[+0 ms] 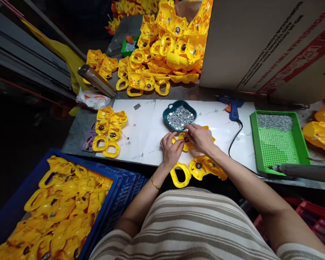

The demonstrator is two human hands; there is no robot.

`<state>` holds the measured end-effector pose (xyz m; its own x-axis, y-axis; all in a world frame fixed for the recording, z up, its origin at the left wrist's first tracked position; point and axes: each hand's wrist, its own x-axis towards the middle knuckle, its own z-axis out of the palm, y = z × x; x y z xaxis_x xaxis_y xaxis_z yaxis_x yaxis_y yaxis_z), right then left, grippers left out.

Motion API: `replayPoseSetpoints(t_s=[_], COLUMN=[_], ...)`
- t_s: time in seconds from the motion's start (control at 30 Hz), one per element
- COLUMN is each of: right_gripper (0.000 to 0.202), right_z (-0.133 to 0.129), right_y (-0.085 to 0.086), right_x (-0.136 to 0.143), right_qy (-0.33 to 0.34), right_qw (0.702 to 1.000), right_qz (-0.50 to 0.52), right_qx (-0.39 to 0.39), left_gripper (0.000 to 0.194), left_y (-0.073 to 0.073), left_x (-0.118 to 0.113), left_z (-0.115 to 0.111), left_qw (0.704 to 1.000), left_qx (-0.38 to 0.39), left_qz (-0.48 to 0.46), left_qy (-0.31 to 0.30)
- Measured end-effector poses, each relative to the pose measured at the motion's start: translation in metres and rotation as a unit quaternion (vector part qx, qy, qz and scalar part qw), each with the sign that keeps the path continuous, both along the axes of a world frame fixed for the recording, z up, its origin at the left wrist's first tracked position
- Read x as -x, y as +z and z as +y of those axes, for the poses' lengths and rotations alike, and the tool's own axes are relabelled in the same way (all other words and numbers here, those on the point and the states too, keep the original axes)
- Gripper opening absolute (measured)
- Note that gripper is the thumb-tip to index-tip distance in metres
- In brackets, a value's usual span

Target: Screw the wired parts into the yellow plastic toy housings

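My left hand (172, 148) is closed on the near left part of a yellow plastic shell (207, 130) lying on the white tabletop sheet. My right hand (202, 138) bends over the same shell, its thumb and fingers pinched together above a dark round part. Whatever sits between those fingertips is too small or hidden to make out. Just beyond them stands a dark teal bowl (180, 116) of small silvery metal pieces. Nearer my body, a second yellow shell (206, 169) with a loop handle and a round metal part lies at the table edge.
To the right are a blue glue gun (233, 110) with its cord and a green basket (277, 144) holding metal pieces. More shells (111, 126) lie left on the table. A blue crate (50, 159) full of shells stands lower left. Behind are a shell pile (176, 54) and a cardboard box (249, 43).
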<state>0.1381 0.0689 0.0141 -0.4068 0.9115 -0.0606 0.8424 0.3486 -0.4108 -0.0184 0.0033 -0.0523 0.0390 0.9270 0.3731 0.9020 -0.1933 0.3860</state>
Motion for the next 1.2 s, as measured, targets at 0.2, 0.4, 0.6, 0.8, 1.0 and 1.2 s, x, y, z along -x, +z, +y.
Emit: replayPoseSetpoints(t_s=[0.2, 0.4, 0.6, 0.8, 1.0, 1.2], right_gripper=[0.021, 0.031, 0.032, 0.032, 0.036, 0.042], right_z=[0.003, -0.009, -0.009, -0.005, -0.003, -0.009], right_y=[-0.011, -0.027, -0.024, -0.02, -0.02, -0.014], right_x=[-0.07, -0.097, -0.094, -0.097, -0.094, -0.108], right_qy=[-0.184, -0.244, -0.208, -0.228, -0.233, -0.236], right_qw=[0.91, 0.806, 0.786, 0.751, 0.747, 0.818], right_qz=[0.352, 0.495, 0.534, 0.556, 0.539, 0.469], right_qx=[0.117, 0.214, 0.23, 0.274, 0.313, 0.235], left_gripper=[0.013, 0.018, 0.021, 0.013, 0.01, 0.013], left_y=[0.006, 0.032, 0.044, 0.047, 0.052, 0.053], left_x=[0.006, -0.032, -0.079, -0.077, -0.07, -0.078], left_z=[-0.001, 0.019, 0.041, 0.048, 0.054, 0.046], left_qw=[0.999, 0.997, 0.986, 0.974, 0.961, 0.978], left_qx=[-0.034, -0.045, 0.059, 0.133, 0.188, 0.148], left_qz=[-0.001, -0.042, -0.094, -0.138, -0.15, -0.109], left_qy=[-0.012, -0.056, -0.122, -0.117, -0.14, -0.101])
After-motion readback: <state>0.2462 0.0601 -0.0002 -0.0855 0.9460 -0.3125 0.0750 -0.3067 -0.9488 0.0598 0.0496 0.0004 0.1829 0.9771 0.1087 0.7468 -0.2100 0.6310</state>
